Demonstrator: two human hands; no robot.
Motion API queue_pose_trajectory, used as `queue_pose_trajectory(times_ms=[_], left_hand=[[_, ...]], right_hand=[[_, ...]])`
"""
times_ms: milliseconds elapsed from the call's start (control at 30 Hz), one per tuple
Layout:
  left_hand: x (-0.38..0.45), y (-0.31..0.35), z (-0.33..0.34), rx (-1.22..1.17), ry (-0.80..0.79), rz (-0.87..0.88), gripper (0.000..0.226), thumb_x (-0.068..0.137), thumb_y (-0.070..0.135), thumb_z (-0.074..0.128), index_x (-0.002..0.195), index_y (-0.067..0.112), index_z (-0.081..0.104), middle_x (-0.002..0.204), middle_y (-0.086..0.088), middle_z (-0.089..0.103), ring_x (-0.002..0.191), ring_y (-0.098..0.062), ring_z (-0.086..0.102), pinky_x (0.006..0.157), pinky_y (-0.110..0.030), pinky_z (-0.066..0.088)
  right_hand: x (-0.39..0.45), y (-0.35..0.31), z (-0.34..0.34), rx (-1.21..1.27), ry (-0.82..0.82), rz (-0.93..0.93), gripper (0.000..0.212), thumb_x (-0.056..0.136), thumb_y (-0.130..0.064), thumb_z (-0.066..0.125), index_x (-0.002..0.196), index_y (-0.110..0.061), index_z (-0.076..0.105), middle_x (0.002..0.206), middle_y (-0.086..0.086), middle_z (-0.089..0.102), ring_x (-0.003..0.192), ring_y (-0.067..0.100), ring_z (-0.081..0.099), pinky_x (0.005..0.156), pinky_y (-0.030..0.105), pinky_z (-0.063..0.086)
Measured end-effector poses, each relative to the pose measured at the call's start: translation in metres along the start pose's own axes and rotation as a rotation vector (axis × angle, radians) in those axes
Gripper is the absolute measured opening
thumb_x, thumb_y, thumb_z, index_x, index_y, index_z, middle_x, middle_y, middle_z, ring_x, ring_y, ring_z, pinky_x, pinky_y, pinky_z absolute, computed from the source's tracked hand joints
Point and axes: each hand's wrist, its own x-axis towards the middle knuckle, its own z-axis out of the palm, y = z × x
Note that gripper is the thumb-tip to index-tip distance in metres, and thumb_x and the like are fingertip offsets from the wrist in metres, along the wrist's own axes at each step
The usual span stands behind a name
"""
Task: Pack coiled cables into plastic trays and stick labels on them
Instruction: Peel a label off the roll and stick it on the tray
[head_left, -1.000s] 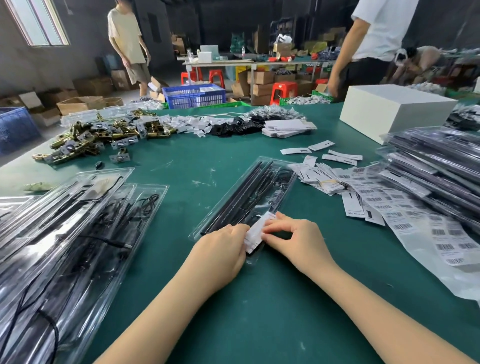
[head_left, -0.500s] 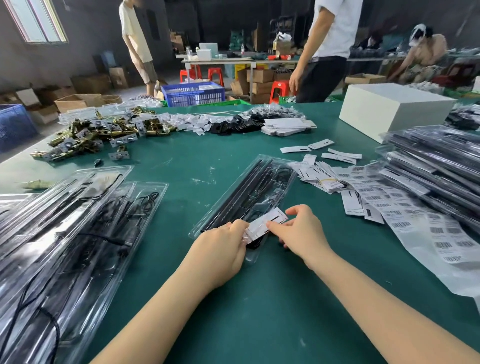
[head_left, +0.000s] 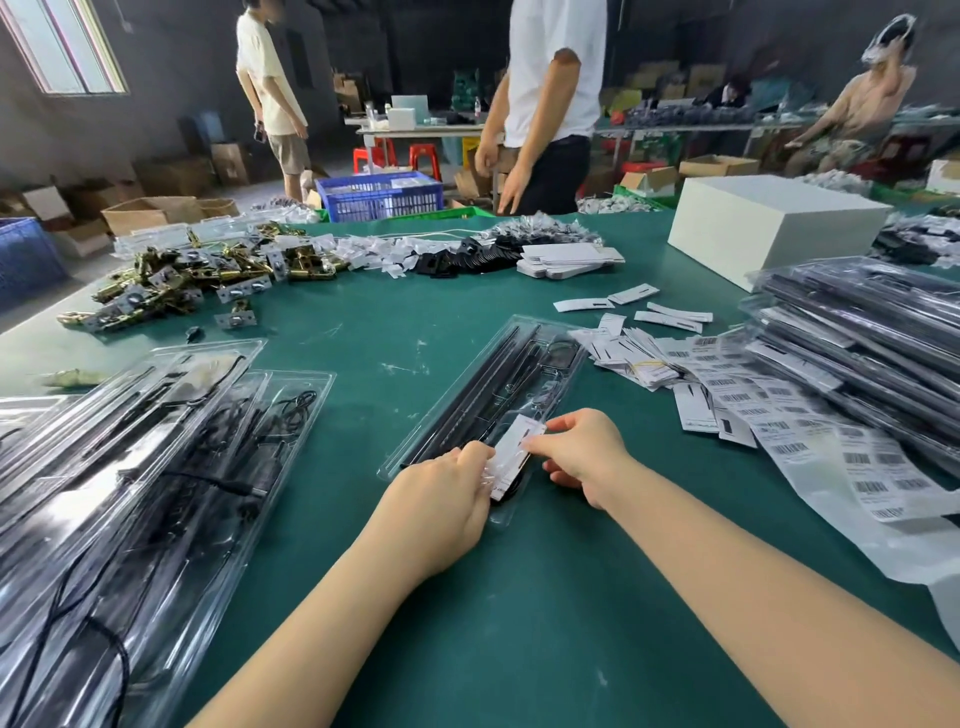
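Note:
A long clear plastic tray (head_left: 470, 387) with black rods and a coiled cable inside lies slanted on the green table in front of me. A white label (head_left: 514, 454) lies across its near end. My left hand (head_left: 441, 499) grips the tray's near edge and pinches the label's lower end. My right hand (head_left: 584, 452) pinches the label's upper right corner with thumb and forefinger. The near tip of the tray is partly hidden under my hands.
Stacks of packed trays lie at left (head_left: 130, 467) and right (head_left: 857, 353). Barcode label sheets (head_left: 810, 431) and loose white cards (head_left: 634, 353) spread to the right. Brass hardware (head_left: 192, 280) and a white box (head_left: 769, 223) sit farther back. A person in a white shirt (head_left: 550, 104) stands beyond the table.
The label has moved from my fingertips down onto the tray's near end, and my right hand shifted up and right along it. The person in white walked left behind the table.

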Motion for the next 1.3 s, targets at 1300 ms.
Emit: queue_pose_trajectory(times_ms=[1300], left_hand=[[-0.003,-0.002,0.003,-0.06,0.035,-0.011,0.037,0.101,0.043,0.033,0.132,0.026,0.039,0.126,0.007,0.058,0.106,-0.019,0.059,0.077,-0.028,0.039]], right_hand=[[-0.04,-0.002,0.017,1.064,-0.362,0.225,0.013,0.096,-0.001,0.046,0.102,-0.004,0.058,0.084,0.01,0.062,0.069,0.017,0.061,0.061,0.025,0.056]])
